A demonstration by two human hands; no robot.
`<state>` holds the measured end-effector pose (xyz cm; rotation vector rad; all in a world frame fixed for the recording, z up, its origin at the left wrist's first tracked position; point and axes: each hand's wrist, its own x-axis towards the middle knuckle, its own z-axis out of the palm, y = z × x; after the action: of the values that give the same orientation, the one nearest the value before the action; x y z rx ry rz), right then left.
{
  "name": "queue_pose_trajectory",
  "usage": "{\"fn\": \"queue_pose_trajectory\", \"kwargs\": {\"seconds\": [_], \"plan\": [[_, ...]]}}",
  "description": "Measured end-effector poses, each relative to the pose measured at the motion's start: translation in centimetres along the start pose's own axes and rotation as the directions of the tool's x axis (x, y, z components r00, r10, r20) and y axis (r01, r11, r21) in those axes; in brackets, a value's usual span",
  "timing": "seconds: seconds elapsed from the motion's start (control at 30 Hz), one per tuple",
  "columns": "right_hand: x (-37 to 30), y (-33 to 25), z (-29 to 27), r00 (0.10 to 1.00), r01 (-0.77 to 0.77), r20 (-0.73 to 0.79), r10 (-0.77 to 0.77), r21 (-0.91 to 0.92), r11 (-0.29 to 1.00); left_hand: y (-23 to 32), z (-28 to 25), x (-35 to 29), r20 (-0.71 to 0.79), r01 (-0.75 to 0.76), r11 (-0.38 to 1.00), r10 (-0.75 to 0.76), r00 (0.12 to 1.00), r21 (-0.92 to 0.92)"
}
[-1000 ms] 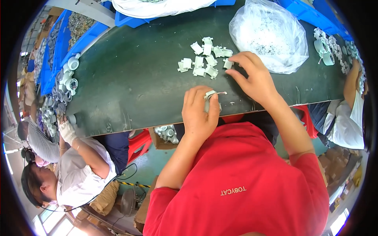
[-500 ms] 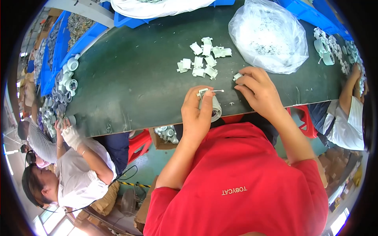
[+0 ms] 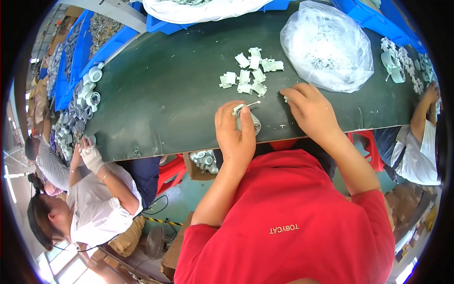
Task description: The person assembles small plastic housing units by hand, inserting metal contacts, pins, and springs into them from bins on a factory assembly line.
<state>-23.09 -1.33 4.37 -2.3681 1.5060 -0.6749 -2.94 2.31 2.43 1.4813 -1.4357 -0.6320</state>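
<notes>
My left hand (image 3: pixel 234 135) is closed round a pale grey-green round plastic housing (image 3: pixel 256 124) near the front edge of the dark green tabletop (image 3: pixel 175 94). A thin white pin-like piece (image 3: pixel 252 103) sticks out past its thumb, toward the right. To the right, my right hand (image 3: pixel 314 111) has its fingers bent together above the table. Between its fingertips shows a sliver of a small pale plastic piece (image 3: pixel 285 98), mostly hidden. Several pale green plastic clips (image 3: pixel 244 76) lie loosely grouped beyond my hands.
A clear plastic bag (image 3: pixel 328 52) of small transparent bits stands at the far right. Blue bins (image 3: pixel 170 24) line the back. Round grey parts (image 3: pixel 92 98) crowd the left end, where a gloved co-worker's hand (image 3: pixel 91 157) works. Another person (image 3: pixel 418 142) sits at the right.
The view has shifted slightly. My left hand has tilted the housing, so the white pin points more upward. In my right hand, the small piece has turned mostly out of sight behind the fingers.
</notes>
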Motion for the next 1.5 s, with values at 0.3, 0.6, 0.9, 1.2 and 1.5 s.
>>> {"fn": "queue_pose_trajectory", "kwargs": {"seconds": [0.3, 0.6, 0.9, 1.2, 1.5], "plan": [[0.5, -4.3, 0.9, 0.947, -0.321, 0.301, 0.117, 0.842, 0.434, 0.2, -0.1, 0.1, 0.013, -0.104, 0.991, 0.103, 0.995, 0.083], [0.1, -5.7, 2.2, 0.938, -0.328, 0.245, 0.243, 0.855, 0.403, 0.3, 0.1, -0.1, 0.054, -0.131, 0.985, 0.125, 0.991, 0.115], [-0.4, -6.8, 4.0, 0.949, -0.202, 0.035, 0.312, 0.83, 0.519, -0.4, 0.6, -0.1, 0.004, -0.231, 0.965, 0.233, 0.973, 0.126], [-0.4, -6.8, 3.6, 0.945, -0.225, 0.052, 0.322, 0.817, 0.531, -0.4, 0.9, -0.2, 0.004, -0.211, 0.967, 0.212, 0.977, 0.144], [-0.3, -6.9, 4.7, 0.946, -0.137, -0.093, 0.309, 0.751, 0.646, -0.8, 1.3, -0.1, -0.049, -0.26, 0.947, 0.273, 0.961, 0.189]]}}
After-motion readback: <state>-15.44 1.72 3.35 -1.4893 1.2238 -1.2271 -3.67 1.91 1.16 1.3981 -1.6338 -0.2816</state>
